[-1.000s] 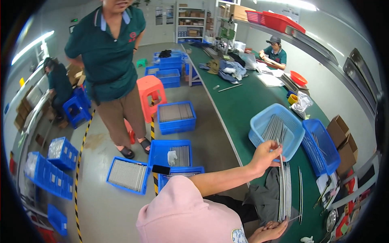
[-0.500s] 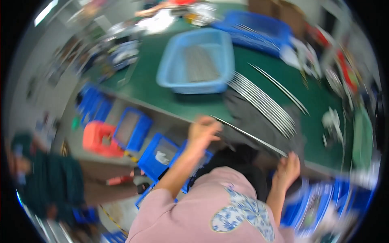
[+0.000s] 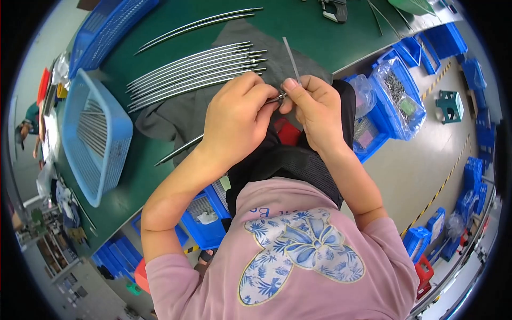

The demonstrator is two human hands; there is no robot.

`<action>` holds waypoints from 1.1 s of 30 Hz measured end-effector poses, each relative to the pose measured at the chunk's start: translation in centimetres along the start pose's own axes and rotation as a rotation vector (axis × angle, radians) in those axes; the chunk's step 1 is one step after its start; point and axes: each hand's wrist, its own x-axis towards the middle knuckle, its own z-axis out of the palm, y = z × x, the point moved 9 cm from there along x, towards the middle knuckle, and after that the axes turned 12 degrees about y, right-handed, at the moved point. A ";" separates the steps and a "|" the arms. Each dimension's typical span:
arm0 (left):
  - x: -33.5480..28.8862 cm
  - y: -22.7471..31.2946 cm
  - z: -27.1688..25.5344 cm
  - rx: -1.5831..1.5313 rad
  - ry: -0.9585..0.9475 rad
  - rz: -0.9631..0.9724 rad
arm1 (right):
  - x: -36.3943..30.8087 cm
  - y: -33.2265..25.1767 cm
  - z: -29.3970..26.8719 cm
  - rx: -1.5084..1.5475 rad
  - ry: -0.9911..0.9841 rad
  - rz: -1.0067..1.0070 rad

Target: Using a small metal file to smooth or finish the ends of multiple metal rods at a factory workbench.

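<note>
My left hand [image 3: 234, 120] grips the end of a long curved metal rod [image 3: 178, 152] whose other end reaches down-left across the table edge. My right hand [image 3: 316, 109] meets it at the rod's tip and pinches a thin straight metal pin [image 3: 291, 53] that sticks up from the fingers. Both hands are held together above my lap, just in front of a grey cloth [image 3: 160, 120]. Several more curved rods [image 3: 192, 69] lie side by side on that cloth, beyond the hands.
A light blue basket [image 3: 120, 133] holding rods sits on the green table [image 3: 314, 37] to the left, a darker blue crate [image 3: 109, 26] behind it. Blue bins [image 3: 381, 114] with plastic bags [image 3: 400, 96] stand on the floor to the right. Another person [image 3: 29, 130] is at far left.
The view has swung down over my lap. My hands, apart before with the left reaching at the rods on the cloth, are now together holding one rod and a thin pin.
</note>
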 end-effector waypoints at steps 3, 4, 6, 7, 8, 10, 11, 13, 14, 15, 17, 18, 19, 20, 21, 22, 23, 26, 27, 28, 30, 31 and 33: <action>-0.6 -0.7 0.7 -0.050 -0.035 -0.037 | -1.5 -1.5 -1.7 -0.192 0.092 -0.207; -0.7 -0.8 0.8 -0.049 -0.032 -0.033 | -2.4 -3.0 -2.6 -0.271 0.136 -0.420; -1.1 -1.5 1.0 -0.082 -0.023 -0.079 | -4.0 -1.5 -3.3 -0.504 0.084 -0.457; -1.2 -2.0 1.1 -0.107 -0.007 -0.120 | -4.8 -0.9 -3.2 -0.517 0.064 -0.467; -1.3 -2.1 1.3 -0.115 -0.015 -0.125 | -5.3 -0.4 -3.1 -0.529 0.042 -0.476; -1.2 -2.2 1.0 -0.111 0.014 -0.154 | -5.3 0.7 -3.3 -0.465 0.060 -0.382; -1.1 -2.2 1.0 -0.119 0.015 -0.145 | -5.2 0.8 -3.2 -0.465 0.065 -0.377; -1.0 -1.9 0.9 -0.109 0.023 -0.127 | -5.1 1.2 -3.1 -0.465 0.069 -0.363; -1.0 -1.7 0.7 -0.096 0.038 -0.102 | -5.2 1.6 -3.0 -0.444 0.066 -0.332; -1.0 -1.6 0.8 -0.100 0.035 -0.107 | -5.2 1.8 -3.1 -0.424 0.063 -0.302; -1.0 -1.7 0.8 -0.094 0.041 -0.126 | -5.5 1.7 -3.0 -0.430 0.063 -0.310; -1.1 -1.6 0.7 -0.096 0.040 -0.131 | -5.6 1.6 -3.0 -0.432 0.059 -0.324; -1.0 -1.5 0.7 -0.084 0.036 -0.121 | -5.6 1.6 -3.0 -0.435 0.058 -0.320; -1.1 -1.4 0.8 -0.072 0.032 -0.112 | -5.6 1.9 -2.8 -0.447 0.018 -0.289; -1.1 -1.5 0.8 -0.074 0.031 -0.116 | -5.6 2.2 -2.5 -0.458 -0.020 -0.258; -1.1 -1.5 0.7 -0.080 0.040 -0.098 | -5.6 2.4 -2.5 -0.462 -0.020 -0.254; -1.1 -1.4 0.7 -0.085 0.049 -0.079 | -5.6 2.2 -2.4 -0.460 -0.011 -0.289; -1.2 -1.2 0.7 -0.077 0.055 -0.058 | -5.6 2.0 -2.3 -0.462 -0.003 -0.327; -1.2 -1.2 0.6 -0.076 0.053 -0.062 | -5.6 1.9 -2.3 -0.465 0.005 -0.335; -1.1 -1.0 0.7 -0.073 0.033 -0.042 | -5.5 1.9 -2.3 -0.466 0.003 -0.331; -1.1 -0.9 0.8 -0.068 0.010 -0.026 | -5.5 1.6 -2.0 -0.531 -0.011 -0.353; -1.0 -0.7 0.8 -0.075 0.011 -0.007 | -5.1 1.3 -1.7 -0.531 -0.013 -0.349; -0.9 -0.6 0.8 -0.082 0.006 0.010 | -4.1 0.5 -0.9 -0.555 -0.003 -0.340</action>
